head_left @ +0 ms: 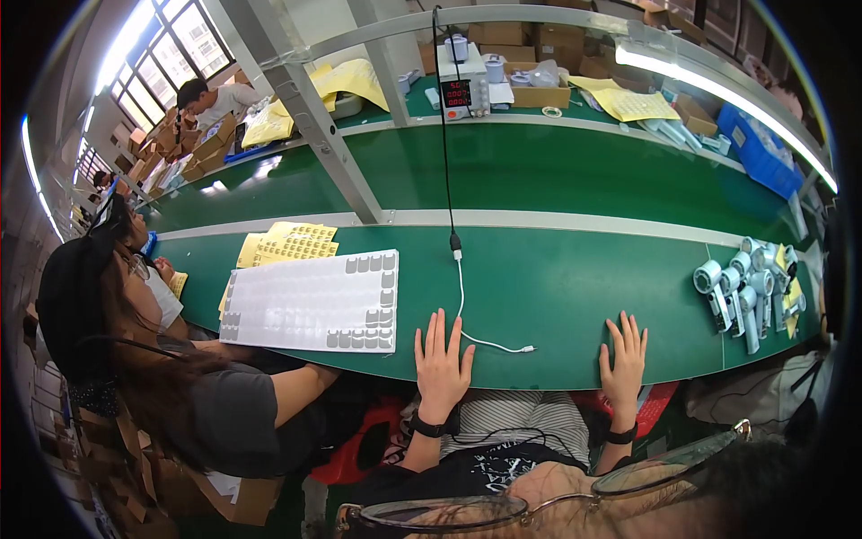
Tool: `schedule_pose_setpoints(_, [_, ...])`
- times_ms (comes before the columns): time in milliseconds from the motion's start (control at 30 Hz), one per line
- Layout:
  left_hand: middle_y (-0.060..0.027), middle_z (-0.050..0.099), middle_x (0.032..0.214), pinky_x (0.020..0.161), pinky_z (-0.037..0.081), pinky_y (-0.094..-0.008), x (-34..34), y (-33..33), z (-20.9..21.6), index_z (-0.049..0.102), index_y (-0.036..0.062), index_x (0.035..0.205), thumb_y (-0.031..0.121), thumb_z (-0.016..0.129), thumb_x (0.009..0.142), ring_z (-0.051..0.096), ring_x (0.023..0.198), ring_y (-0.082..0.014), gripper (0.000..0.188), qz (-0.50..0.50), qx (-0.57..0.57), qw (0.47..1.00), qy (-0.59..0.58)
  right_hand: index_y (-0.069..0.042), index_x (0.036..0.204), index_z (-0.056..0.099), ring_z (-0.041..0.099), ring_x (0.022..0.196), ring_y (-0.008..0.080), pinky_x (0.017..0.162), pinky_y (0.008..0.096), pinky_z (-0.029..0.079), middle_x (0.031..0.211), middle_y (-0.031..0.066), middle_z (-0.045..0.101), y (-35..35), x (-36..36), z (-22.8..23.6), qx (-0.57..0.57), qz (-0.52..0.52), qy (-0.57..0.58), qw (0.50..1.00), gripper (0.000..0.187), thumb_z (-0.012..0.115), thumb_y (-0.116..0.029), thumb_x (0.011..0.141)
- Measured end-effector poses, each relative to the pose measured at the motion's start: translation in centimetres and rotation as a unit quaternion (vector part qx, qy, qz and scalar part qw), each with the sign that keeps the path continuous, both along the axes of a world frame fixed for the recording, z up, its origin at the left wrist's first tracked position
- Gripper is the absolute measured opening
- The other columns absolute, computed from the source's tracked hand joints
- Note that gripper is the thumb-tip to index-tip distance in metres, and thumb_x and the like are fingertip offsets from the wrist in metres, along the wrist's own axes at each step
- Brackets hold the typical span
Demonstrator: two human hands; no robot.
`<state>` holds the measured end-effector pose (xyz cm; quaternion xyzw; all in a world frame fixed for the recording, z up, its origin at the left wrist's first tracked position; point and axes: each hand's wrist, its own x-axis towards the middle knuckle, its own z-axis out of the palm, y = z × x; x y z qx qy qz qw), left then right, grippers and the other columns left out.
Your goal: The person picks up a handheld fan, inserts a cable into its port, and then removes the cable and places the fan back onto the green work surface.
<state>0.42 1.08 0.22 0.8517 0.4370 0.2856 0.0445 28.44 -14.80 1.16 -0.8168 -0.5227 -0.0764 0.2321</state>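
Observation:
My left hand [441, 366] lies flat on the green table [539, 287], fingers stretched out and holding nothing. Beside its fingers runs a white charging cable [462, 292], whose small plug [526, 349] rests on the tabletop between my two hands. The cable's other end joins a black cord [446, 135] that hangs from above. My right hand [623, 360] also rests flat near the table's front edge, fingers apart, with nothing in it. Left of my left hand is a white sheet of grey stickers [310, 301], partly peeled, with yellow sticker sheets [287, 241] behind it.
Several light blue handheld fans [750, 287] are piled at the right. A co-worker [224, 404] sits close on my left. Across the table, a metal post [328, 135] rises; behind it stand a power supply with a red display [460, 85] and a blue bin [759, 151].

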Motion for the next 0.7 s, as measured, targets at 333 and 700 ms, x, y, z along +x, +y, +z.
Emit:
schedule_pose_setpoints(333, [-0.0198, 0.041, 0.15, 0.115, 0.027, -0.0524, 0.16, -0.1, 0.05, 0.053, 0.0071, 0.139, 0.029, 0.055, 0.097, 0.04, 0.139, -0.0348, 0.047, -0.006, -0.004, 1.0, 0.003, -0.008, 0.135, 0.054, 0.035, 0.142, 0.0336, 0.12, 0.0525, 0.018, 0.15, 0.0142, 0.043, -0.4, 0.03, 0.1, -0.004, -0.008, -0.006, 1.0, 0.044, 0.056, -0.013, 0.091])
schedule_pose_setpoints(700, [-0.019, 0.04, 0.152, 0.115, 0.027, -0.0516, -0.25, 0.23, 0.04, 0.052, 0.0082, 0.14, 0.03, 0.054, 0.098, 0.037, 0.141, -0.0344, 0.048, 0.021, -0.001, 1.0, 0.022, -0.009, 0.135, 0.054, 0.035, 0.142, 0.0339, 0.12, 0.0537, 0.018, 0.15, 0.0142, 0.043, 0.24, 0.03, 0.09, -0.005, -0.001, 0.002, 1.0, 0.044, 0.056, -0.015, 0.092])
